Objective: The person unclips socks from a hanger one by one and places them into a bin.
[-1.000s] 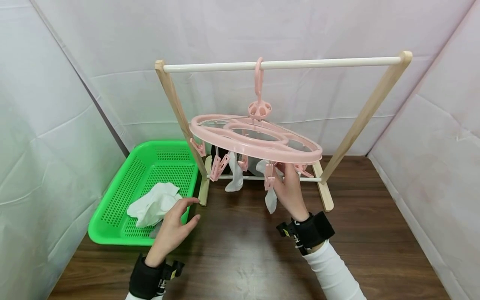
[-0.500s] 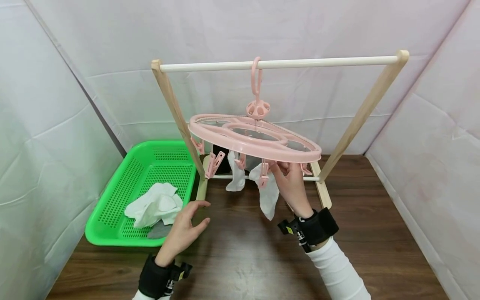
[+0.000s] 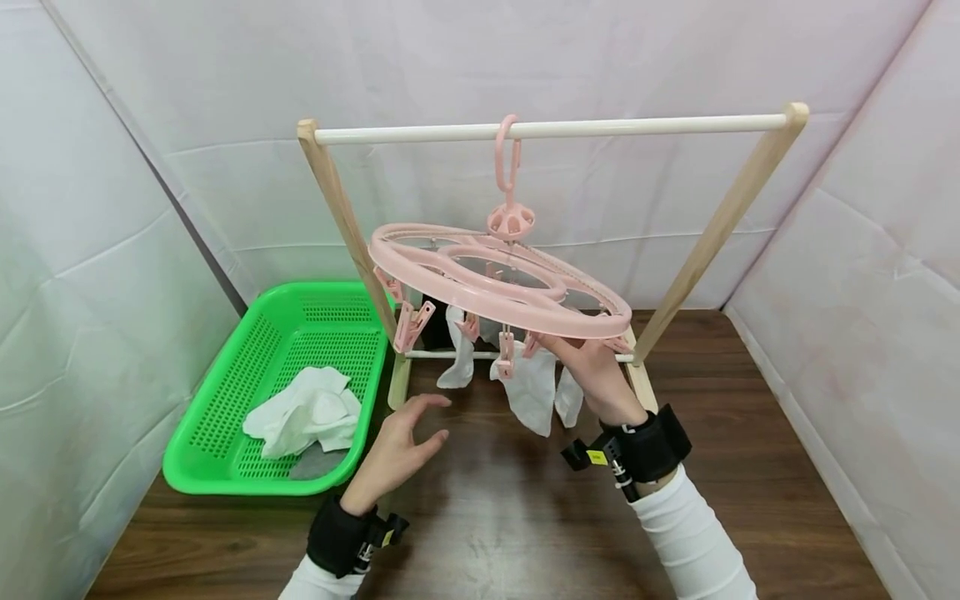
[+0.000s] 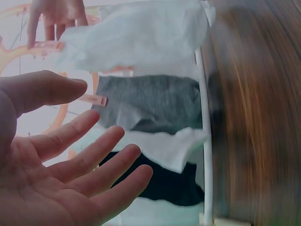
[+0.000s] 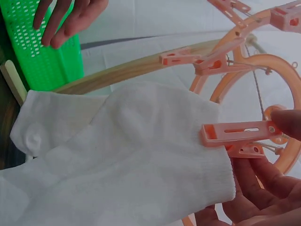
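Note:
My right hand (image 3: 600, 383) is under the near right rim of a pink clip hanger (image 3: 442, 283). In the right wrist view its thumb and fingers pinch a pink clothespin (image 5: 237, 133), whose jaws lie at the cuff of a white sock (image 5: 155, 155). The sock hangs toe down. My left hand (image 3: 393, 457) hovers in front of the rack, fingers spread and holding nothing. In the left wrist view, a grey sock (image 4: 150, 101), another white sock (image 4: 171, 148) and a black sock (image 4: 157, 181) hang behind it.
The hanger hooks over the white bar (image 3: 637, 127) of a wooden rack (image 3: 723, 225). At left stands a green basket (image 3: 191, 446) with white cloth (image 3: 307, 412) and a grey piece (image 3: 318, 461) in it. Pale sheets surround the brown table (image 3: 480, 533).
My left hand has moved right, away from the basket. The hanger's near right side dips lower with my right hand, and the white sock there shows more fully.

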Motion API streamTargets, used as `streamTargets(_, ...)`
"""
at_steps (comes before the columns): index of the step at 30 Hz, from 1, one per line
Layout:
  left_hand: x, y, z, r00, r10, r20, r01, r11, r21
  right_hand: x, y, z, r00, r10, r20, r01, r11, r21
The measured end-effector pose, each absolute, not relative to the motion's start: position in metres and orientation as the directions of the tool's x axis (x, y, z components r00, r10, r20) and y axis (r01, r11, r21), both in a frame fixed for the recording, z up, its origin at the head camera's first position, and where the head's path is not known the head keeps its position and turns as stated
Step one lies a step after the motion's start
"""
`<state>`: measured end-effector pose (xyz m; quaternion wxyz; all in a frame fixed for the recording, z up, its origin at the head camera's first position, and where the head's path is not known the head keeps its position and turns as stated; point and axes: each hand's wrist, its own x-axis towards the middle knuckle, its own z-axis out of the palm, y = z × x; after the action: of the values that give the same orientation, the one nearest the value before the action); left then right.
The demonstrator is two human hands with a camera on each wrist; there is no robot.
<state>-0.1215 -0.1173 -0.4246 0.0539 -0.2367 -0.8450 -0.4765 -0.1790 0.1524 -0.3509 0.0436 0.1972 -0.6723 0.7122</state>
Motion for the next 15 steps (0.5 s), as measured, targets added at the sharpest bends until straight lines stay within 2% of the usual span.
streamTargets(4, -0.131, -0.105, -0.423, -0.888, 0.365, 0.278, 0.405, 0.338, 0.85, -0.182, 0.154, -0.349, -0.914, -0.232, 0.334, -0.301, -0.166, -0.939)
streamTargets(9, -0.145, -0.087, -0.419, -0.889, 0.403, 0.217, 0.3, 0.156, 0.941, -0.185, 0.157, -0.351, -0.886, -0.339, 0.318, -0.241, -0.25, -0.938)
streamTargets(15, -0.158, -0.068, -0.418, -0.869, 0.434, 0.237, 0.293, 0.065, 0.954, -0.184, 0.156, -0.355, -0.887, -0.355, 0.295, -0.169, -0.346, -0.923)
